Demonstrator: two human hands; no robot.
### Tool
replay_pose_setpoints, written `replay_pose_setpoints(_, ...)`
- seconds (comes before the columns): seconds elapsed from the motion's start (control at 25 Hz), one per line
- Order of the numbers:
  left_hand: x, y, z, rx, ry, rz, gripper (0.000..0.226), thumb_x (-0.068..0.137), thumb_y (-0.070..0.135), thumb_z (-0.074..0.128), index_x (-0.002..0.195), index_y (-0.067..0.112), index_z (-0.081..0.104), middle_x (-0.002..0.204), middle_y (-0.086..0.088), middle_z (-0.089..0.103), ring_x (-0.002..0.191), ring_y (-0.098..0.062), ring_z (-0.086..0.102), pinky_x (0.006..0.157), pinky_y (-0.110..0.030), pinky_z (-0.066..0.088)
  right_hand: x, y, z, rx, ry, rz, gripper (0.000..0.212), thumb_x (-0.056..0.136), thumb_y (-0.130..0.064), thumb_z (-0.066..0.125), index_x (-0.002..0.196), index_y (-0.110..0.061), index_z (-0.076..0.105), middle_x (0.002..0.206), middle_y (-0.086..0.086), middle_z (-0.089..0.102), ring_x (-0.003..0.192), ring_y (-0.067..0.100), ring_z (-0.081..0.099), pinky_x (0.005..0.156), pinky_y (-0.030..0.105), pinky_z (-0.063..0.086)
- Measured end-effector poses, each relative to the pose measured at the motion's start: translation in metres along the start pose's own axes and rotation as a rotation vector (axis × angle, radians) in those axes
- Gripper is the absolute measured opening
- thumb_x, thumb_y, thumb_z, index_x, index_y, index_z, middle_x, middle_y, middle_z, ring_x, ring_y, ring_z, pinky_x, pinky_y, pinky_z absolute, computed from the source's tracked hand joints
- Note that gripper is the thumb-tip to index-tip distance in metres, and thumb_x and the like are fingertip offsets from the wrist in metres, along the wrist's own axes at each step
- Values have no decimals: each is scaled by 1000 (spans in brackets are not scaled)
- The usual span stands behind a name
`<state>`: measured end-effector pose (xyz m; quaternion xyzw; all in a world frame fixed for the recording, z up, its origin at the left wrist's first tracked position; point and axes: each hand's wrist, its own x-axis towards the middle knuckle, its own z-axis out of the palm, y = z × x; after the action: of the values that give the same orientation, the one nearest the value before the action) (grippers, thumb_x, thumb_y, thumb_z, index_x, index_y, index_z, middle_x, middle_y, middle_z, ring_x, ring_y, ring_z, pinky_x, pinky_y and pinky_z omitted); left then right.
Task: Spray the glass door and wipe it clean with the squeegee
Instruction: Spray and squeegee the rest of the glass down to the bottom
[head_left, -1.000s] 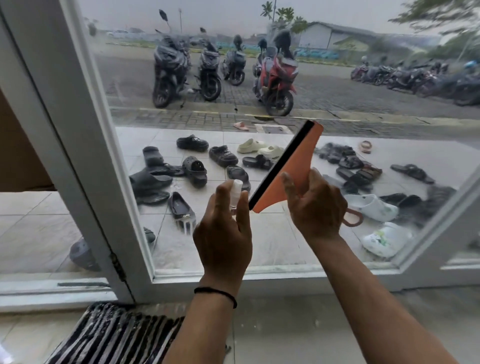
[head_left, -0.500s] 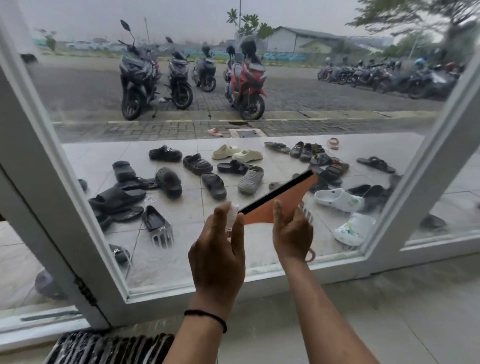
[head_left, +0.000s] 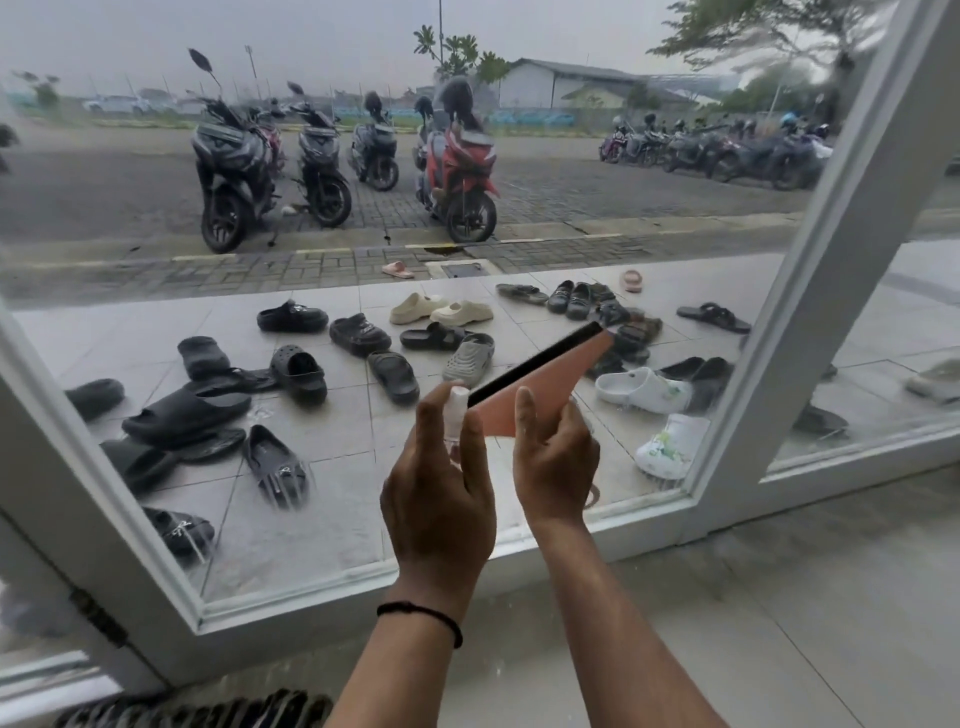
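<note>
The glass door (head_left: 363, 234) fills most of the view in its white frame (head_left: 810, 291), its lower pane streaked with wet runs. My left hand (head_left: 441, 499) grips a small clear spray bottle (head_left: 455, 410) with a white top, held upright just in front of the lower glass. Just to its right, my right hand (head_left: 558, 467) holds an orange squeegee (head_left: 540, 384) by its handle. The squeegee's black rubber blade runs up and to the right, close to the glass. Whether the blade touches the pane is unclear.
A black-and-white striped mat (head_left: 208, 712) lies on the tiled floor at the bottom left. A door hinge (head_left: 98, 616) sits on the left frame. Outside, several sandals (head_left: 311, 364) lie on the porch, and motorbikes (head_left: 457, 171) stand beyond.
The view has swung left and up, so the door's right frame now stands at the right. The squeegee has tipped from steep to nearly flat. Both hands have kept their grips.
</note>
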<state>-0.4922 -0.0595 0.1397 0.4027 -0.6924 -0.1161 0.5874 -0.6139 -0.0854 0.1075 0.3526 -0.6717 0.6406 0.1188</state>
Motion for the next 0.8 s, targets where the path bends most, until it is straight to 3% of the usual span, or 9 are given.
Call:
replay_pose_setpoints(0.08,-1,-4,3,-30,2,-37,32,104,36,37,129,21,50,63,4,51,52,-7,42,53,-13,26,8,-2,4,19,-16,52,43,95,-55,54,91,-13,64,86,1,73,78,18,69,62,3,36)
replay_pose_setpoints(0.12,-2,-6,3,-52,-4,-44,33,103,34,35,131,22,48,64,2,53,52,-8,43,53,-17,28,11,-2,8,17,-32,81,44,95,-55,54,91,-13,64,87,1,74,80,18,69,66,11,41)
replay_pose_setpoints(0.2,-5,-11,0,-63,-32,-10,35,103,27,35,137,24,45,70,-5,60,51,-4,42,53,-12,28,11,1,14,15,-43,124,44,94,-55,55,92,-12,65,88,1,73,82,18,67,71,19,42)
replay_pose_setpoints(0.32,-7,-23,-7,-42,-76,75,43,106,20,39,149,22,43,67,12,46,49,-3,40,52,-7,28,-5,16,20,52,-43,222,45,95,-54,55,94,-10,65,83,-6,66,80,14,62,70,14,41)
replay_pose_setpoints(0.44,-15,-40,-17,-35,-116,71,47,106,20,44,152,24,43,69,19,37,51,-2,39,54,-7,29,-31,34,20,31,-113,344,47,95,-53,55,86,-7,63,74,-2,64,80,27,67,67,26,45)
replay_pose_setpoints(0.52,-21,-52,-23,-12,-127,47,47,105,20,46,151,26,44,69,20,37,52,0,40,55,-7,29,-39,41,19,26,-131,374,48,95,-53,55,85,-6,62,72,-2,63,81,31,67,66,27,41)
replay_pose_setpoints(0.64,-23,-62,-23,5,-86,14,46,105,24,45,151,26,44,64,18,36,51,-3,40,55,-9,28,-34,41,12,7,-125,304,49,94,-55,55,87,-7,64,80,4,71,82,29,69,67,25,41)
replay_pose_setpoints(0.8,-24,-71,-23,-22,31,-81,46,105,22,44,151,21,43,59,14,35,48,-8,40,55,-9,30,-46,29,0,-85,-130,40,45,92,-59,55,89,-14,64,86,6,75,80,30,71,69,28,48)
